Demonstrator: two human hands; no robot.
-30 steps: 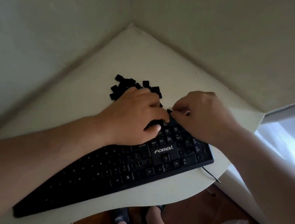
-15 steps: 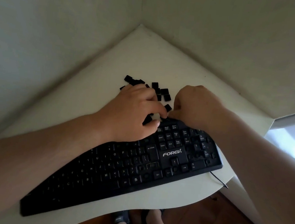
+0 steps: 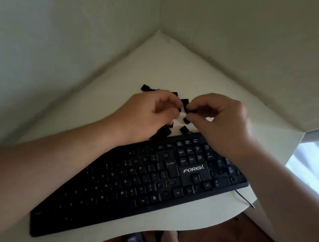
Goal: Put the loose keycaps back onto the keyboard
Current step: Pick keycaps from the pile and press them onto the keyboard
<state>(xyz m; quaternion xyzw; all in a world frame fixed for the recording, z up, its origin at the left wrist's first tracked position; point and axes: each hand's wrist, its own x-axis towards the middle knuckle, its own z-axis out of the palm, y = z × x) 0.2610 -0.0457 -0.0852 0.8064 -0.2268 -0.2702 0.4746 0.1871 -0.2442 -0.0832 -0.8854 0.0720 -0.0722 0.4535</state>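
Observation:
A black keyboard [image 3: 139, 184] marked FOREV lies slanted across the white corner table [image 3: 160, 63]. Behind its far edge sits a pile of several loose black keycaps [image 3: 145, 87], mostly hidden by my hands. My right hand [image 3: 218, 120] hovers over the pile and pinches one black keycap [image 3: 191, 110] between thumb and forefinger. My left hand [image 3: 151, 112] is just left of it, fingers curled above the pile; whether it holds a keycap is hidden. Two more keycaps [image 3: 185, 129] lie between my hands and the keyboard's edge. Some key sockets on the keyboard look bare.
Two walls meet behind the table and close in the far side. The keyboard's cable [image 3: 244, 199] runs off the right table edge. My feet in sandals [image 3: 134, 240] show on the wooden floor below the table's curved front edge.
Both hands have lifted off the keyboard's top edge and moved back over the keycap pile. My right hand now pinches a keycap.

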